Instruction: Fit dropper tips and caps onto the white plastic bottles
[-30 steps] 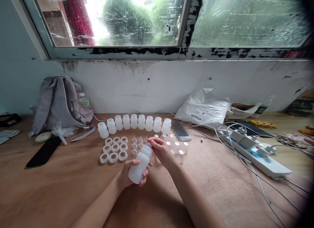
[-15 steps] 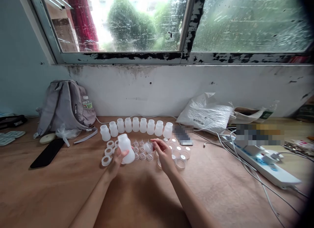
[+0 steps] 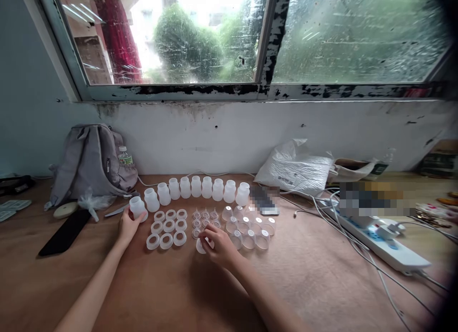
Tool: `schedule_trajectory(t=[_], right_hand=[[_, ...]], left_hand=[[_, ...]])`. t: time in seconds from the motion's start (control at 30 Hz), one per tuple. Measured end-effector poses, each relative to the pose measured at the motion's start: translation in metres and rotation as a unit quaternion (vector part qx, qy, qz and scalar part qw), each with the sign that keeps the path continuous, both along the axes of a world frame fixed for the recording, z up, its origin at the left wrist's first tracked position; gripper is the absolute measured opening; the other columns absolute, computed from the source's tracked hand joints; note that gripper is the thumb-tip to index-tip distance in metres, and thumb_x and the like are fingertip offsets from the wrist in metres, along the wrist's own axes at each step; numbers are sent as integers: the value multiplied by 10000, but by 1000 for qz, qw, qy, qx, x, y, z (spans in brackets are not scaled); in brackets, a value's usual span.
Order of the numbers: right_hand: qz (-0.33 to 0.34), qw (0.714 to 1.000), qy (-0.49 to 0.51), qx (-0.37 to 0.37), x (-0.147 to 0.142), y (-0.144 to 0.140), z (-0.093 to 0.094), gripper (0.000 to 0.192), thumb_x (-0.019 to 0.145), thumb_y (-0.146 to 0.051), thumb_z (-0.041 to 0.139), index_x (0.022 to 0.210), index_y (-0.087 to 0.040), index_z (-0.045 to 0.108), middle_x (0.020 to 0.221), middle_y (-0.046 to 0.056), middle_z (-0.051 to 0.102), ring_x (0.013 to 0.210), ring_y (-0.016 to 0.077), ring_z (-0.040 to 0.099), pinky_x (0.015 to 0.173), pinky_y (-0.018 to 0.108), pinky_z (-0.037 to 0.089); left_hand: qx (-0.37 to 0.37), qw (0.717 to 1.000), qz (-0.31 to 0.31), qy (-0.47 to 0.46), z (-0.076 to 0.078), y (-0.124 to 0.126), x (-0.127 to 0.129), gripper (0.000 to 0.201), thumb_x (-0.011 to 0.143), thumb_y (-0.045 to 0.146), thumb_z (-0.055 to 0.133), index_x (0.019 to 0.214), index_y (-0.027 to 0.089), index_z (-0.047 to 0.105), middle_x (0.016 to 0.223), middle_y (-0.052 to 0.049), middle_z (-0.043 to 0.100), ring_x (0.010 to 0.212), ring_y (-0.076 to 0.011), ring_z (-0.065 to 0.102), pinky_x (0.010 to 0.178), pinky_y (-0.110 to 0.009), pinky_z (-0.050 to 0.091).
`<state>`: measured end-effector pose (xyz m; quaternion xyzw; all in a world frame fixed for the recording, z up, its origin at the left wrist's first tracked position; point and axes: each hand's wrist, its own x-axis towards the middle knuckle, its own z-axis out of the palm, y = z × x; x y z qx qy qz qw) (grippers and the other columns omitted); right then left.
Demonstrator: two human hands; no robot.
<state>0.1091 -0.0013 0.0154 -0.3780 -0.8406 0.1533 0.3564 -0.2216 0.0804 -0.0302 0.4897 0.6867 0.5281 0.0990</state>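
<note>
While my left hand (image 3: pixel 128 225) grips a white bottle (image 3: pixel 137 207) standing on the table (image 3: pixel 107 284) at ten o'clock, at the left end of the bottle row, my right hand (image 3: pixel 219 244) pinches a small clear nipple (image 3: pixel 200 246) at twelve o'clock, just below the other nipples.

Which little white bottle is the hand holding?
The bottle at the far left end of the row, nearest the grey backpack. The left hand wraps around it; the other bottles stand untouched along the wall.
</note>
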Motion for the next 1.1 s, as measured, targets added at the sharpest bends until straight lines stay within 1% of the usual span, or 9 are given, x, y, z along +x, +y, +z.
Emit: schedule_trajectory(t=[0.13,0.23,0.33,0.43,0.57,0.67,0.8,0.97,1.1], right_hand=[[-4,998,-63,-1,-2,-3,1,146,779,-151,447,828,-199,576,806,27,549,626,108,512,559,202,373],[-14,994,-107,-14,-2,-4,3,145,788,-179,448,837,-209,581,791,21,563,636,115,526,552,205,347],[-30,990,-126,-47,-1,-5,1,161,784,-246,490,926,-225,562,811,14,587,652,122,543,556,206,332],[-43,989,-125,-72,0,-3,-5,198,750,-290,552,938,-230,536,759,-2,598,626,128,543,531,203,318],[-63,996,-42,-48,-1,-1,-14,98,814,-247,470,899,-223,513,711,0,584,598,130,534,544,210,354],[-82,996,31,-26,-5,0,-17,116,845,-246,414,924,-199,485,721,20,568,598,133,528,576,226,394],[-81,995,56,-22,-12,-2,-20,104,821,-199,412,899,-191,480,712,21,557,571,127,512,563,227,404],[-76,996,51,-15,-18,-2,-25,100,768,-150,417,833,-196,477,661,-2,524,561,123,486,558,221,393],[-81,995,61,-15,-18,-1,-28,171,681,-92,415,806,-196,469,629,-19,501,540,114,462,541,208,378]], left_hand=[[44,998,47,16,7,-8,14,752,547,443,654,1167,122,375,1118,-160,494,1026,-290,497,871,-436,404],[140,984,81,70,25,-28,41,545,679,428,572,1129,159,425,1123,-126,486,1067,-268,454,906,-430,373],[155,983,-26,98,45,-51,81,329,761,349,506,1048,191,478,1021,-76,540,958,-220,515,826,-360,431],[144,966,-155,150,55,-68,120,229,769,261,490,991,205,500,961,-52,559,906,-204,530,821,-345,429],[124,929,-284,203,45,-83,154,256,753,127,412,982,205,496,859,-48,558,855,-202,529,785,-348,429],[116,909,-327,233,32,-89,164,393,689,100,435,1070,192,452,958,-78,550,910,-230,515,820,-388,404],[121,898,-319,276,24,-89,166,430,684,164,513,1106,185,431,1042,-103,535,970,-257,493,843,-410,378],[135,879,-328,317,23,-83,162,343,700,214,533,1038,190,480,972,-83,580,927,-237,517,837,-394,376],[150,879,-319,321,21,-83,162,304,704,231,529,1004,186,509,929,-78,595,891,-231,533,826,-392,383]])
